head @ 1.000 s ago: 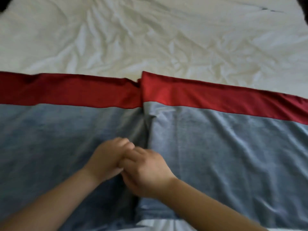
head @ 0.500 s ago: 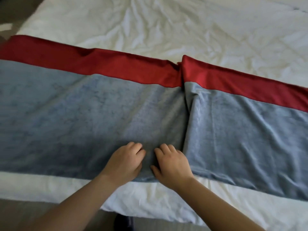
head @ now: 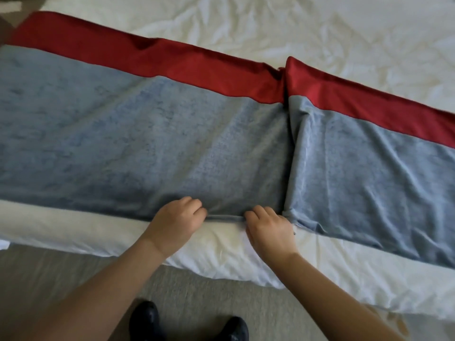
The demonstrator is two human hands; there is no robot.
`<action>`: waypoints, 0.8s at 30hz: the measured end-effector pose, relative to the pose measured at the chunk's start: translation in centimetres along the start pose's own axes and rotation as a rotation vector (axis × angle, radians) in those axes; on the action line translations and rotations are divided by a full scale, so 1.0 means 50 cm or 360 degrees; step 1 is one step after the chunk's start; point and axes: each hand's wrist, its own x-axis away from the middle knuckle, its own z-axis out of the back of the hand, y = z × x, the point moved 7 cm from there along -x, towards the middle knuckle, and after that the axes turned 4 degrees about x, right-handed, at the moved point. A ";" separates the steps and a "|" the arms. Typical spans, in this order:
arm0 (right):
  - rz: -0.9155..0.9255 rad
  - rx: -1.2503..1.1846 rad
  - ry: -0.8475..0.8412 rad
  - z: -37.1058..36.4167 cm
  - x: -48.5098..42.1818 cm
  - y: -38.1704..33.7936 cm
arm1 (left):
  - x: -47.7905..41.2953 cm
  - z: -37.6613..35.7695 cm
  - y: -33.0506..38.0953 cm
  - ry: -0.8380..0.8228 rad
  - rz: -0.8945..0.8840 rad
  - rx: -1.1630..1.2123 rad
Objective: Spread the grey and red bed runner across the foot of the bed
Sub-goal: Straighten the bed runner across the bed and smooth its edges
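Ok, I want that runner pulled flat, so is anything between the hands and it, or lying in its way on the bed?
Nothing visible. The left hand and right hand grip the near edge of the runner, and nothing lies on the white bedding around it. Only a fold crosses the runner, right of the hands.

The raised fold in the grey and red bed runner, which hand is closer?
Right. The right hand grips the near hem of the grey and red bed runner beside its raised fold; the left hand grips it farther left.
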 end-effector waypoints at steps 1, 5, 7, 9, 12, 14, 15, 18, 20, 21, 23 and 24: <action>-0.0082 -0.0027 -0.0007 0.001 -0.007 -0.010 | 0.005 0.009 -0.012 -0.0001 0.0009 0.0009; -0.0240 -0.0195 0.0019 0.015 -0.044 -0.098 | 0.034 0.052 -0.098 -0.0041 0.0078 -0.0052; -0.0211 -0.0281 0.0048 0.022 -0.066 -0.159 | 0.057 0.074 -0.171 -0.0088 0.0253 -0.0095; -0.0204 -0.0316 0.0071 0.027 -0.084 -0.202 | 0.077 0.089 -0.226 -0.0178 0.0333 -0.0136; -0.0265 -0.0379 0.0110 0.028 -0.090 -0.206 | 0.070 0.096 -0.240 -0.0254 0.0258 -0.0185; -0.0287 -0.0348 0.0151 0.030 -0.074 -0.191 | 0.063 0.099 -0.229 -0.0189 0.0217 -0.0191; -0.0316 -0.0318 0.0174 0.030 -0.064 -0.180 | 0.062 0.096 -0.218 -0.0156 0.0166 -0.0199; -0.0484 -0.0340 0.0203 0.022 -0.035 -0.144 | 0.070 0.083 -0.191 -0.0095 -0.0027 -0.0195; -0.0495 -0.0318 0.0166 0.015 -0.023 -0.147 | 0.077 0.078 -0.193 -0.0057 -0.0065 -0.0211; -0.0461 -0.0279 0.0145 0.012 -0.020 -0.155 | 0.081 0.077 -0.195 -0.0034 -0.0085 -0.0218; -0.0407 -0.0222 0.0126 0.010 -0.017 -0.167 | 0.088 0.077 -0.192 0.0010 -0.0176 -0.0204; -0.0395 -0.0213 0.0124 0.012 -0.018 -0.170 | 0.091 0.080 -0.187 0.0038 -0.0240 -0.0205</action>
